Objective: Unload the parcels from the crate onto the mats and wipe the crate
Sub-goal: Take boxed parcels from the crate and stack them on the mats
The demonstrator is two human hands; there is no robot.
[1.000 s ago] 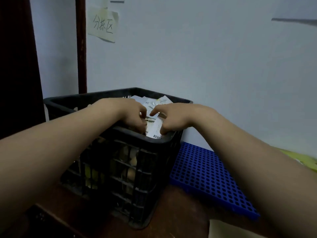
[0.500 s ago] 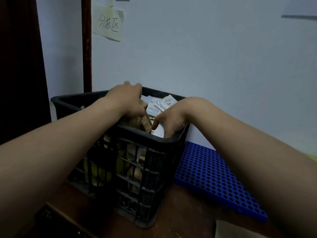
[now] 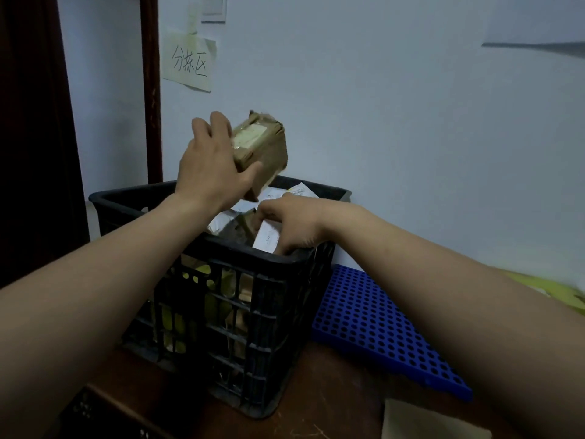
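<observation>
We are gripping a small brown paper-wrapped parcel with a pale label (image 3: 261, 144) in our left hand (image 3: 212, 167), holding it tilted in the air above the black slatted plastic crate (image 3: 253, 327). Our right hand (image 3: 292, 224) is reaching inside the crate's near corner, fingers curled around a white labelled packet (image 3: 267, 237) among other parcels there. The crate is sitting on a dark wooden table (image 3: 332, 391), just beside a blue perforated plastic mat (image 3: 380, 324).
</observation>
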